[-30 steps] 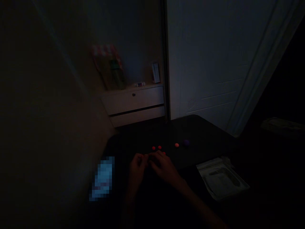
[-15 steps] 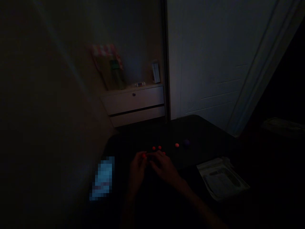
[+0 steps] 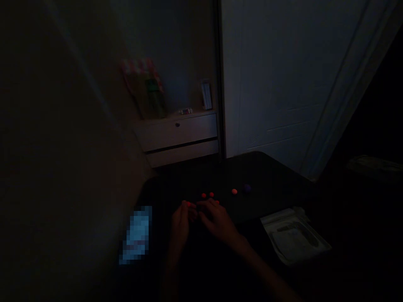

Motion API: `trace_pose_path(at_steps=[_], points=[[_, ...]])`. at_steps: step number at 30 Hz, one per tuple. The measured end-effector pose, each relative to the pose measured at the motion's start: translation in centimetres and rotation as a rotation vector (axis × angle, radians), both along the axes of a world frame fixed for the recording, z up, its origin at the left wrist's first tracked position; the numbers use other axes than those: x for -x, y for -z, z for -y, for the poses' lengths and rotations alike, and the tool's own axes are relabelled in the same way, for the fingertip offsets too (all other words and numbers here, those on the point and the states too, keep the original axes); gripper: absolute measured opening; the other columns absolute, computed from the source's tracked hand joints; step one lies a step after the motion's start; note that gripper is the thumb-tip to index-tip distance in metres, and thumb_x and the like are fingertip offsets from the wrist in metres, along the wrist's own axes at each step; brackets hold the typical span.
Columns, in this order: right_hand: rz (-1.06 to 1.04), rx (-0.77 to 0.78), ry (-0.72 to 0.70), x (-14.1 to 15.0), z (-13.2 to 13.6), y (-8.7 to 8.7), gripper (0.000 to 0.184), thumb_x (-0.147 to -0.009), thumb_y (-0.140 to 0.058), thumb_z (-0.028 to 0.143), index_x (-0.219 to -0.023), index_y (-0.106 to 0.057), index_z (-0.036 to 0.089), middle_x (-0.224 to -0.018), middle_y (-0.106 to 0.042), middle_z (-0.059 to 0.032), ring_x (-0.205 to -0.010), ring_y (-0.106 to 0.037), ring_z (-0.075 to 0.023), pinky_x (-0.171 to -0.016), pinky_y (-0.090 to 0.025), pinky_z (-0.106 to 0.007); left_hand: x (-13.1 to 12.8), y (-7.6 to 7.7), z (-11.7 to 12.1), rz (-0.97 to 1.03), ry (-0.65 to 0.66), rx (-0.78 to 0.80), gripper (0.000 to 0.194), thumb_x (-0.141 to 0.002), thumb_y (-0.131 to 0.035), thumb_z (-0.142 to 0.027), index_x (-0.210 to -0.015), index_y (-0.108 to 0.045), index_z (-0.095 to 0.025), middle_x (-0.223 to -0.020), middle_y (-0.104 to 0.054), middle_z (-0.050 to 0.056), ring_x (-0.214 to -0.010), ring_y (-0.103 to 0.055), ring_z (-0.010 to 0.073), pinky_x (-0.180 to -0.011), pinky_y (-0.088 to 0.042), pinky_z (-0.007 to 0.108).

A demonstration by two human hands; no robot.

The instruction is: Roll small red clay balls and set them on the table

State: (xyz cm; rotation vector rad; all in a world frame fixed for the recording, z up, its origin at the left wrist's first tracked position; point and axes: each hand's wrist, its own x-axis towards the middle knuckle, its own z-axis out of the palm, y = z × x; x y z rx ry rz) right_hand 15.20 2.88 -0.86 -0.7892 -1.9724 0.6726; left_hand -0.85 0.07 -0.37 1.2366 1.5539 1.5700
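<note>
In dim light, my left hand (image 3: 180,222) is closed, with a small red ball (image 3: 188,204) pinched at its fingertips. My right hand (image 3: 218,219) hovers just to the right, thumb and fingers apart, and I see nothing held in it. Two more red balls (image 3: 208,195) lie on the dark table (image 3: 267,172) beyond my hands. Another red ball (image 3: 217,202) shows just past my right fingers, partly hidden by them. Farther right sit a pinkish-orange ball (image 3: 234,191) and a larger purple ball (image 3: 247,188).
A clear packet (image 3: 294,237) lies at the right, by the table's near edge. A pixelated bright patch (image 3: 136,235) shows at the left. Behind the table stand a drawer unit (image 3: 185,132) with a green-topped bottle (image 3: 155,96) on it, and a white door (image 3: 270,84).
My left fingers have turned, carrying the red ball slightly up and left. The right fingertips, close against the left ones before, now stand a little apart from them.
</note>
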Motion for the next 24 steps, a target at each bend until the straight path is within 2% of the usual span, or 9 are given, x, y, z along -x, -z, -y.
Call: trace_pose_path(at_steps=[2,4,8,12,15,19,24], points=[[0.003,0.005,0.005,0.00,0.00,-0.04,0.030,-0.097,-0.062,0.016,-0.126,-0.066,0.024,-0.118,-0.069,-0.0075,-0.102,-0.069,-0.0211,-0.092,-0.054,-0.036,-0.04,-0.15,0.06,-0.042,-0.005,0.020,0.072,-0.087,-0.045,-0.084,-0.073,-0.069,-0.017,-0.068,-0.070,0.007,-0.064,-0.064,0.0198,-0.061,-0.051,0.030],[0.010,0.006,0.003,0.01,0.00,-0.17,0.029,-0.097,-0.062,0.015,-0.124,-0.066,0.024,-0.118,-0.070,-0.0076,-0.103,-0.069,-0.0214,-0.093,-0.054,-0.036,-0.09,-0.36,0.16,-0.112,0.010,0.021,0.067,-0.087,-0.051,-0.080,-0.069,-0.068,-0.018,-0.066,-0.068,0.005,-0.063,-0.063,0.0191,-0.060,-0.049,0.029],[0.015,0.003,-0.009,0.03,-0.05,-0.38,0.025,-0.098,-0.061,0.014,-0.120,-0.068,0.024,-0.118,-0.071,-0.0074,-0.109,-0.068,-0.0226,-0.096,-0.053,-0.037,-0.20,-0.66,0.36,-0.198,0.060,0.023,0.046,-0.085,-0.066,-0.064,-0.079,-0.073,-0.019,-0.073,-0.072,0.004,-0.072,-0.067,0.0209,-0.068,-0.052,0.030],[-0.007,0.003,-0.017,0.04,-0.13,-0.19,0.026,-0.100,-0.060,0.017,-0.124,-0.067,0.023,-0.120,-0.071,-0.0080,-0.109,-0.069,-0.0220,-0.095,-0.053,-0.037,-0.24,-0.55,0.35,-0.138,0.092,0.019,0.035,-0.082,-0.072,-0.053,-0.089,-0.075,-0.019,-0.087,-0.079,0.006,-0.084,-0.074,0.0249,-0.077,-0.056,0.034],[-0.020,0.014,-0.017,0.04,-0.08,-0.01,0.028,-0.100,-0.060,0.018,-0.126,-0.067,0.024,-0.123,-0.070,-0.0079,-0.110,-0.068,-0.0218,-0.098,-0.053,-0.038,-0.22,-0.43,0.29,-0.112,0.108,0.016,0.035,-0.083,-0.071,-0.048,-0.100,-0.077,-0.019,-0.101,-0.081,0.009,-0.095,-0.075,0.0274,-0.087,-0.057,0.038],[-0.020,0.019,-0.030,0.01,-0.07,0.03,0.031,-0.099,-0.061,0.017,-0.129,-0.066,0.025,-0.125,-0.070,-0.0077,-0.114,-0.068,-0.0223,-0.101,-0.052,-0.039,-0.07,-0.31,0.15,-0.128,0.074,0.019,0.039,-0.084,-0.067,-0.049,-0.104,-0.079,-0.018,-0.104,-0.081,0.012,-0.098,-0.074,0.0282,-0.090,-0.056,0.040],[-0.004,0.008,-0.011,0.04,-0.11,-0.12,0.029,-0.098,-0.062,0.016,-0.126,-0.067,0.023,-0.122,-0.070,-0.0086,-0.109,-0.069,-0.0228,-0.096,-0.053,-0.038,0.09,-0.18,0.04,-0.096,0.024,-0.018,0.046,-0.086,-0.062,-0.051,-0.114,-0.074,-0.017,-0.094,-0.079,0.009,-0.079,-0.071,0.0214,-0.073,-0.055,0.033]])
